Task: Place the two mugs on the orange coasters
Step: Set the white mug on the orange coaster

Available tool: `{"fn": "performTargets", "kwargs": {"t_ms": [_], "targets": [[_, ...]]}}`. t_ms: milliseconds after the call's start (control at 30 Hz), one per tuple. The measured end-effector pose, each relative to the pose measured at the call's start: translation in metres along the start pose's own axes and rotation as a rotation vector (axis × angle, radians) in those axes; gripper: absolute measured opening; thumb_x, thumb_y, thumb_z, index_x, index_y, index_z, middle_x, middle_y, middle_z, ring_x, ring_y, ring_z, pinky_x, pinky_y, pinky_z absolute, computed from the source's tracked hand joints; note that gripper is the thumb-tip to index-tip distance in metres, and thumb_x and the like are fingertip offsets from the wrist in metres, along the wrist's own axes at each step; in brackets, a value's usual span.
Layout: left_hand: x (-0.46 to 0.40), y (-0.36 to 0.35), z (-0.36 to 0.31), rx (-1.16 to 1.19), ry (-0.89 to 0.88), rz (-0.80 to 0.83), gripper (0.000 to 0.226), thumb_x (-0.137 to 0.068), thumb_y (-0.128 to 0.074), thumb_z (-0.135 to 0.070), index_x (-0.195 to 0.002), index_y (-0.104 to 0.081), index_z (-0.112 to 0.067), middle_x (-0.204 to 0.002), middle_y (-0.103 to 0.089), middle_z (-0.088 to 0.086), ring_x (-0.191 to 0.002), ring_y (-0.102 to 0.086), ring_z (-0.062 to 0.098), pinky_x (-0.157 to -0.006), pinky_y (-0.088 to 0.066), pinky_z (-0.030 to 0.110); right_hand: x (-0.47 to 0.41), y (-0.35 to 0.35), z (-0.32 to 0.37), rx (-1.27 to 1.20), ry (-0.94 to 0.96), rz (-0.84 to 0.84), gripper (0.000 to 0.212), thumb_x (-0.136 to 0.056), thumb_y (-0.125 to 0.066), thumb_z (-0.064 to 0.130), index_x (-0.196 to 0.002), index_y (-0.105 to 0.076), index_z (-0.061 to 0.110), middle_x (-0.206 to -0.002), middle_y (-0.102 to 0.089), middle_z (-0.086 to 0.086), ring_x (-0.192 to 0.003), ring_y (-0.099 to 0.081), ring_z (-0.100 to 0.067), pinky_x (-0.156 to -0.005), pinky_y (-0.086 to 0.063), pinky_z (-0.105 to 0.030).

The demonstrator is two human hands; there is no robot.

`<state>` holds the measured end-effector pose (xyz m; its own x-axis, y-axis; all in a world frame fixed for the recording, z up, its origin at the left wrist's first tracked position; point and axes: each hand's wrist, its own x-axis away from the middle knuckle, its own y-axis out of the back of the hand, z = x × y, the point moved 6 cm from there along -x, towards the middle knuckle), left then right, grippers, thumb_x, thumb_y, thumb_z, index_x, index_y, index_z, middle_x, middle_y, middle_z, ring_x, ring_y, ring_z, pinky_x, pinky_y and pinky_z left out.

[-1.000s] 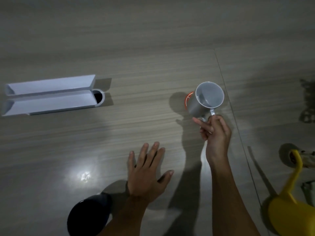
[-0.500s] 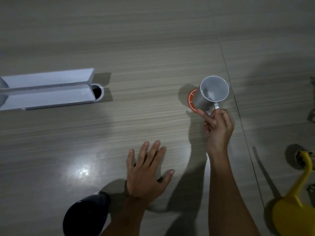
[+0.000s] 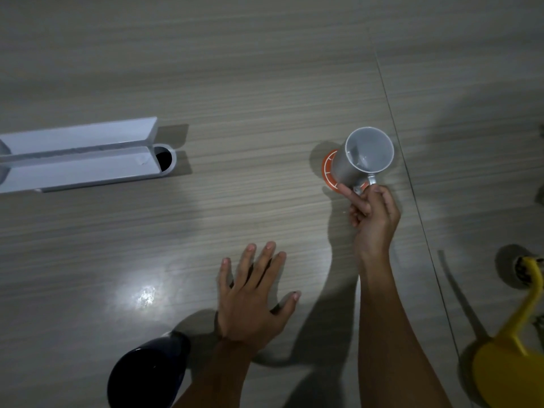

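Observation:
A grey mug [image 3: 363, 157] stands upright on an orange coaster [image 3: 327, 169], which peeks out at the mug's left and lower edge. My right hand [image 3: 372, 213] pinches the mug's handle from below. A dark blue mug [image 3: 147, 375] stands at the bottom left, beside my left forearm. My left hand [image 3: 250, 295] lies flat on the surface with fingers spread, holding nothing. I see only one coaster.
A long white holder [image 3: 79, 154] with a round dark hole at its right end lies at the left. A yellow plastic object [image 3: 512, 348] with a long handle sits at the bottom right, near a dark round thing [image 3: 521, 269]. A seam [image 3: 412, 187] runs down the wood-grain surface.
My right hand has lowered the grey mug onto the orange coaster, and more of the coaster's left edge shows now. My left hand has stayed flat in place.

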<state>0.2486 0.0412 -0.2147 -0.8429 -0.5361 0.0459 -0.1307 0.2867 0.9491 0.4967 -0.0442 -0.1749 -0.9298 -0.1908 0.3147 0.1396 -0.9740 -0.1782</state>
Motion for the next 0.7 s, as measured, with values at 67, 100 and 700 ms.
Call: {"fn": "performTargets", "kwargs": {"t_ms": [67, 100, 700], "targets": [[0.000, 0.000, 0.000, -0.011, 0.000, 0.000, 0.077, -0.089, -0.044, -0.073, -0.155, -0.025, -0.040, -0.167, -0.018, -0.017, -0.155, -0.015, 0.018, -0.122, -0.009, 0.061, 0.000, 0.000, -0.001, 0.001, -0.008, 0.011, 0.024, -0.096, -0.055, 0.026, -0.071, -0.054, 0.027, -0.075, -0.082, -0.006, -0.060, -0.053, -0.017, -0.045, -0.034, -0.017], [0.000, 0.001, 0.000, -0.015, -0.001, -0.001, 0.076, -0.089, -0.044, -0.073, -0.155, -0.026, -0.040, -0.167, -0.019, -0.017, -0.155, -0.015, 0.018, -0.122, -0.009, 0.061, 0.000, 0.000, -0.001, 0.017, -0.009, 0.019, 0.023, -0.096, -0.054, 0.026, -0.073, -0.053, 0.026, -0.078, -0.083, -0.010, -0.058, -0.053, -0.017, -0.045, -0.034, -0.018], [0.006, 0.017, -0.006, 0.014, -0.033, 0.151, 0.069, -0.096, -0.031, -0.066, -0.156, -0.025, -0.033, -0.168, -0.021, -0.007, -0.156, -0.013, 0.022, -0.124, -0.003, 0.055, 0.125, 0.067, -0.020, 0.481, -0.110, 0.074, 0.042, -0.098, -0.064, 0.005, -0.085, -0.076, 0.043, -0.077, -0.079, 0.005, -0.058, -0.067, -0.002, -0.049, -0.047, -0.013]]}}
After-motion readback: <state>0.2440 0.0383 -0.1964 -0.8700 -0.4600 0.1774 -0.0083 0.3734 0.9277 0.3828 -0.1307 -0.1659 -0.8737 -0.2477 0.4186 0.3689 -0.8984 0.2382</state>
